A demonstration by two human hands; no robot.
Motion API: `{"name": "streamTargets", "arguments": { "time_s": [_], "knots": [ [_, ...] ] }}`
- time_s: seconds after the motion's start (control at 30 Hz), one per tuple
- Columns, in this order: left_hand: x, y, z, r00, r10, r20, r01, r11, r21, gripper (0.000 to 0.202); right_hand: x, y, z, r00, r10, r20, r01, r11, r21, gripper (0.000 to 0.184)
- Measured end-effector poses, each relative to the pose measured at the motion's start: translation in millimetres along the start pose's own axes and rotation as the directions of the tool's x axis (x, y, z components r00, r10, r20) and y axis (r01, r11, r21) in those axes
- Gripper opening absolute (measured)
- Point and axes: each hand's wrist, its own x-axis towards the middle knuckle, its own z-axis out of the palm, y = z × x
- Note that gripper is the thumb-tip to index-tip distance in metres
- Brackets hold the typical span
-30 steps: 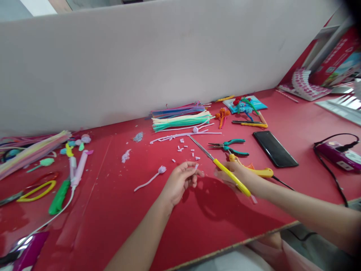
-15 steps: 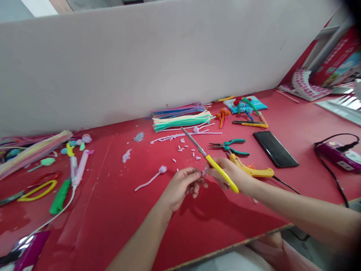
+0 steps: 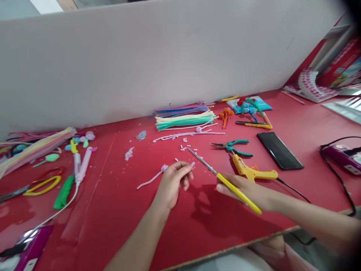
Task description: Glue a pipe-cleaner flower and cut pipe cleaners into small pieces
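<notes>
My left hand (image 3: 176,180) is closed, pinching a short piece of lilac pipe cleaner (image 3: 193,164) between thumb and fingertips. My right hand (image 3: 245,190) is wrapped round yellow-handled scissors (image 3: 237,192), whose blades point up and to the left over the table. Under and beside my left hand lies a lilac pipe-cleaner stem with a fluffy head (image 3: 149,179). Several cut lilac bits (image 3: 184,140) are scattered just beyond both hands. Long lilac pipe cleaners (image 3: 194,133) lie behind the bits.
Right of centre are teal-handled pliers (image 3: 239,142), a yellow glue gun (image 3: 251,171) and a black phone (image 3: 279,150). Pipe-cleaner bundles (image 3: 183,120) lie along the white partition (image 3: 169,56). At the left are more scissors (image 3: 42,186) and a pink-green glue gun (image 3: 64,192).
My hands have moved apart: the left slightly leftward with the lilac piece, the right rightward and down with the scissors. The view has shifted slightly.
</notes>
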Motion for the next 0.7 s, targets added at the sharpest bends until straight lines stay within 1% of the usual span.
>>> {"name": "streamTargets", "arguments": {
  "time_s": [0.1, 0.27, 0.43, 0.57, 0.7],
  "knots": [
    [1, 2, 0.5, 1.000, 0.012, -0.018, -0.011, 1.000, 0.012, 0.015, -10, -2, 4, 0.998, 0.034, 0.053, -0.034, 0.999, 0.001, 0.041],
    [1, 3, 5.1, 0.997, 0.046, -0.056, -0.042, 0.996, 0.078, 0.014, -12, -7, 10, 0.998, 0.054, 0.025, -0.055, 0.998, 0.044, 0.041],
    [-1, 4, 4.7, 0.992, 0.093, -0.080, -0.081, 0.986, 0.143, 0.013, -10, -10, 9, 0.997, 0.057, 0.059, -0.059, 0.997, 0.042, 0.040],
    [-1, 5, 2.9, 0.988, 0.116, -0.101, -0.096, 0.978, 0.188, 0.013, -10, -10, 10, 0.998, 0.052, 0.029, -0.053, 0.998, 0.041, 0.039],
    [-1, 5, 1.5, 0.986, 0.135, -0.097, -0.112, 0.971, 0.212, 0.014, -9, -6, 12, 1.000, 0.018, 0.001, -0.018, 0.999, 0.045, 0.039]
  ]
}}
